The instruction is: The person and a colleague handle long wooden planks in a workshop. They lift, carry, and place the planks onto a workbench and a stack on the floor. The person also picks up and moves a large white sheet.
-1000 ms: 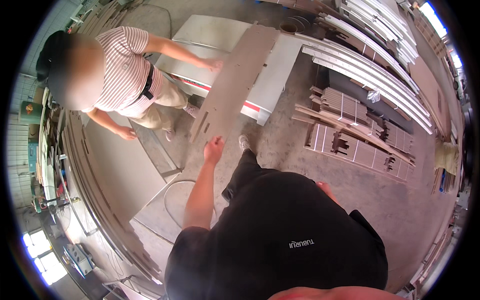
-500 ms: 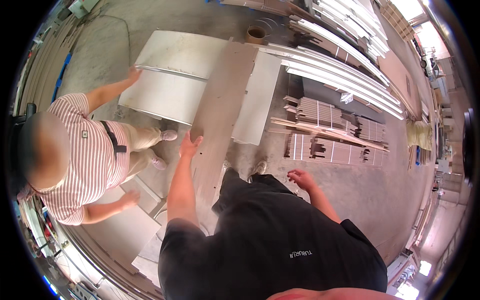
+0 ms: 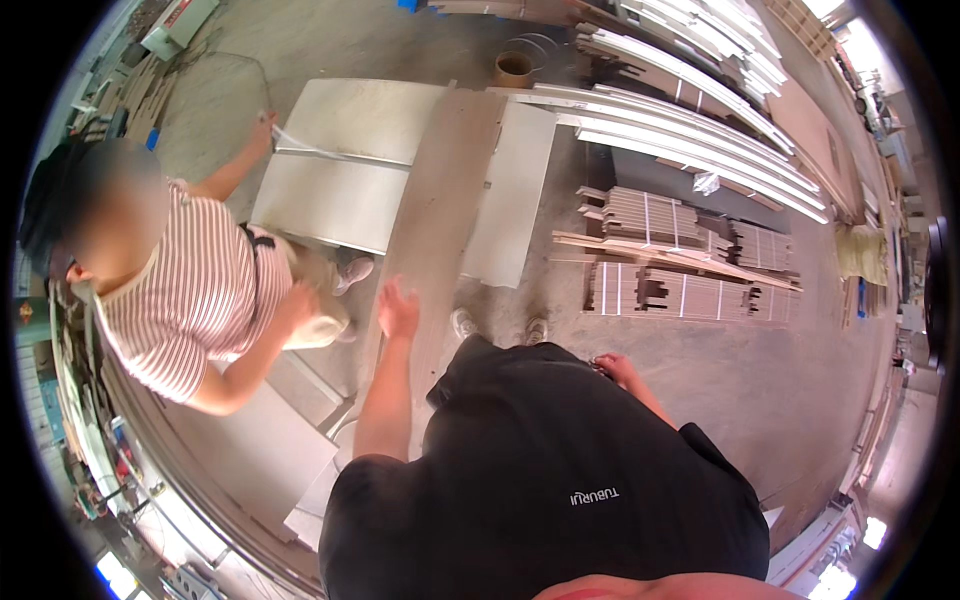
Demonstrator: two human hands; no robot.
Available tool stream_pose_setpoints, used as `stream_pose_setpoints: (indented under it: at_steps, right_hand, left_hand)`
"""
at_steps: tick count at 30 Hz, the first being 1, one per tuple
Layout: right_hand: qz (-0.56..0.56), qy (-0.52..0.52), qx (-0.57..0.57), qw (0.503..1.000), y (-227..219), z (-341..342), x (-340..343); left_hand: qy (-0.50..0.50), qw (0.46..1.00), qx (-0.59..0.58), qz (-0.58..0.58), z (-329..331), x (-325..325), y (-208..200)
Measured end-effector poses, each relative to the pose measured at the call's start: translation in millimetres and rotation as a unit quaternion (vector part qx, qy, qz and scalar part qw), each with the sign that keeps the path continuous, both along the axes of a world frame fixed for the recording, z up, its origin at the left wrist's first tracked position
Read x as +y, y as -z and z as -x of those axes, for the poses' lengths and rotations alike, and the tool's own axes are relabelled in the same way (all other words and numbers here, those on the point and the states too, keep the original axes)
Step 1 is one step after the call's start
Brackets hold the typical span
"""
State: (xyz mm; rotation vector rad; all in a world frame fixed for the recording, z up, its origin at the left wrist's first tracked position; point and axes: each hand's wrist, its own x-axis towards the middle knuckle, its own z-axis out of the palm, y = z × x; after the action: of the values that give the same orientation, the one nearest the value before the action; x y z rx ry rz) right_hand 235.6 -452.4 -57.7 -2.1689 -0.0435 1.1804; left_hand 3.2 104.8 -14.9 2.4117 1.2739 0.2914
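A long grey-brown panel (image 3: 435, 215) runs away from me, lying across pale flat sheets. Over its left edge is my left hand (image 3: 398, 310), fingers raised and apart and nothing in them; whether the palm touches the panel I cannot tell. My right hand (image 3: 618, 369) is beside my right hip with its fingers curled in. Something small and dark shows at the fingertips, too small to make out. On the left, a co-worker in a striped shirt (image 3: 235, 290) has one hand at a thin pale strip (image 3: 305, 146) above the white sheets (image 3: 335, 195).
Stacks of strapped brown slats (image 3: 655, 215) lie on the floor to the right. Behind them are long white profiles (image 3: 690, 155). A brown round tub (image 3: 513, 68) stands at the far end of the panel. More flat boards (image 3: 245, 440) lie at the lower left.
My left hand has lifted from its grip at the panel's edge. My right hand has drawn in to my hip, its fingers curling. The co-worker's near hand has come up toward the waist.
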Motion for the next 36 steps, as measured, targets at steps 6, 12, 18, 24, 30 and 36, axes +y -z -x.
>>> stream_pose_setpoints:
  at_steps: [6,12,18,24,30,36]
  right_hand:
    - [-0.055,-0.107,-0.034,0.992,73,-14,-23]
    - [-0.076,-0.059,0.106,0.99,30,-26,12]
    - [-0.028,-0.087,0.078,0.993,16,-16,21]
    - [-0.108,-0.079,0.023,0.991,58,3,-5]
    - [0.024,-0.062,0.002,0.998,-15,42,31]
    - [0.096,-0.08,-0.045,0.991,-55,74,22]
  left_hand:
    - [0.024,0.973,-0.065,0.221,23,-113,-22]
    - [-0.014,0.961,-0.036,0.272,89,-192,-18]
    - [-0.065,0.977,-0.027,0.2,155,-189,-33]
    - [-0.088,0.985,0.11,0.101,163,-102,-40]
    - [-0.084,0.971,0.195,0.112,162,-40,-23]
    - [-0.033,0.964,0.192,0.182,148,-6,-5]
